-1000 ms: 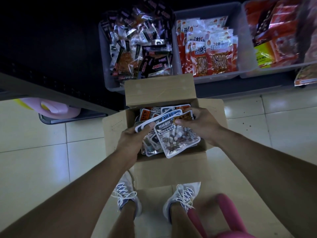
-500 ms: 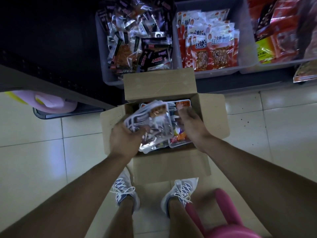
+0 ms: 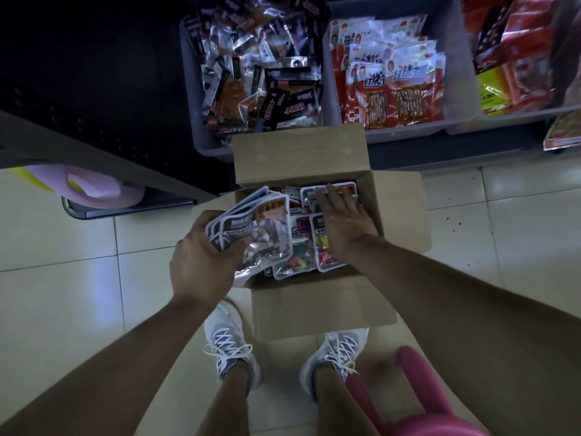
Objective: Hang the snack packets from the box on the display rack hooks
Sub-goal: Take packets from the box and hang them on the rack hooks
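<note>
Over open box (image 3: 317, 306): my left hand (image 3: 201, 262) grips packet stack (image 3: 251, 228); right hand (image 3: 342, 225), flat, nearer remaining packets (image 3: 327, 193).

Dim light all round, with the upper left sunk into near black while the pale floor tiles (image 3: 63, 309) catch a soft bluish-white sheen at the left, and the foil packets in the grey bin (image 3: 251, 73) throw back sharp little glints. The wide lens bends the tile lines and stretches both forearms out toward the bottom corners, and the pink object (image 3: 424, 388) at the lower right is soft and out of focus. The right hand (image 3: 342, 221) shows slight smear at its fingertips, and the print on the packets in the box (image 3: 314, 309) reads only partly through the murk and grain.
</note>
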